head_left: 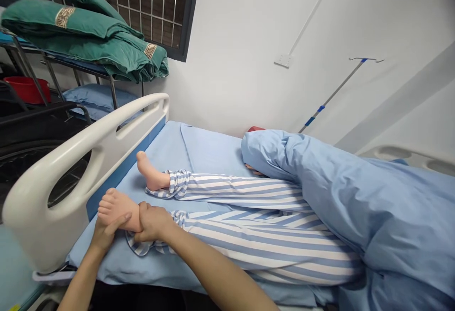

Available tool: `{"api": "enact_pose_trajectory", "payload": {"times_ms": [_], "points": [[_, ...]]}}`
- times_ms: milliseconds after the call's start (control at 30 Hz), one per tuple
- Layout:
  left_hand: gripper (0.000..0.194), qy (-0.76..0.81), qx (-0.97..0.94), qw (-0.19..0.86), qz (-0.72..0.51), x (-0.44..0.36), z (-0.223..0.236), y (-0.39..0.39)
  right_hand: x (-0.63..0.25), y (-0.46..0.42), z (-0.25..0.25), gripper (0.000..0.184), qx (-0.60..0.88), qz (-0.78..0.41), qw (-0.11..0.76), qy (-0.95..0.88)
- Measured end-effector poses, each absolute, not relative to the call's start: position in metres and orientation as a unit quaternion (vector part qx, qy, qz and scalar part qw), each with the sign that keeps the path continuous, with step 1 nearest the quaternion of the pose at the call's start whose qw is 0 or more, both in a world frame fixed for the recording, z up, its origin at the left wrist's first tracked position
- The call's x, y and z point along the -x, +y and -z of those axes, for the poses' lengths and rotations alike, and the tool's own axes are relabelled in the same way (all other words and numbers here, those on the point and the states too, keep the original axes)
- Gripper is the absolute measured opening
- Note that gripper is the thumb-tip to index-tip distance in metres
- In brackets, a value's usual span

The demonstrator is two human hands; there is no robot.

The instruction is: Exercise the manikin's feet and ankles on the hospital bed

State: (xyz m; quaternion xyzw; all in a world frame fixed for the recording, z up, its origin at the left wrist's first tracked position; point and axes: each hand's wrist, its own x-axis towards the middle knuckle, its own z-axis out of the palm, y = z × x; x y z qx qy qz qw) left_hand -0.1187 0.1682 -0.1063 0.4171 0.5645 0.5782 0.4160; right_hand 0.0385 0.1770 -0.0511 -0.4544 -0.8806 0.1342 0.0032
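Observation:
A nursing manikin with smooth, plastic-looking feet lies on the bed in blue-and-white striped trousers (263,244). My left hand (105,231) is wrapped round the sole side of its nearer foot (119,209), with the thumb across the top. Around the ankle of that same foot, my right hand (154,223) is closed just above the heel, by the trouser cuff. The foot is held slightly raised, toes up. The farther foot (152,172) rests on the sheet, untouched. A blue quilt (355,197) hides the upper body.
A cream bed-end board (88,131) stands at the left, with a black wheelchair (39,126) beyond it. Green folded quilts (85,31) lie on a rack near the barred window. A drip pole (330,95) rises behind the bed, against the wall.

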Motion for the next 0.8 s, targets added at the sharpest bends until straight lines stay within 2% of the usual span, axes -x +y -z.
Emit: {"api": "enact_pose_trajectory", "payload": {"times_ms": [100, 267, 367, 500, 567, 667, 800], "points": [[0.044, 0.608, -0.472, 0.413, -0.487, 0.140, 0.091, 0.169, -0.038, 0.176, 0.051, 0.070, 0.458, -0.134, 0.012, -0.879], [0.027, 0.674, -0.556, 0.334, -0.353, 0.147, 0.061, 0.163, -0.039, 0.170, 0.044, 0.071, 0.472, -0.141, 0.034, -0.870], [0.028, 0.676, -0.563, 0.317, -0.355, 0.139, 0.052, 0.144, -0.039, 0.165, 0.034, 0.064, 0.470, -0.176, 0.088, -0.861], [0.044, 0.654, -0.518, 0.347, -0.427, 0.116, 0.058, 0.103, -0.046, 0.162, 0.012, 0.045, 0.478, -0.229, 0.203, -0.824], [0.049, 0.619, -0.534, 0.377, -0.436, 0.098, 0.066, 0.086, -0.053, 0.160, -0.002, 0.036, 0.490, -0.226, 0.234, -0.809], [0.056, 0.596, -0.606, 0.376, -0.370, 0.070, 0.080, 0.071, -0.061, 0.155, -0.023, 0.030, 0.484, -0.215, 0.223, -0.818], [0.042, 0.617, -0.673, 0.321, -0.253, 0.059, 0.084, 0.069, -0.038, 0.147, -0.044, 0.022, 0.487, -0.167, 0.191, -0.836]]}}
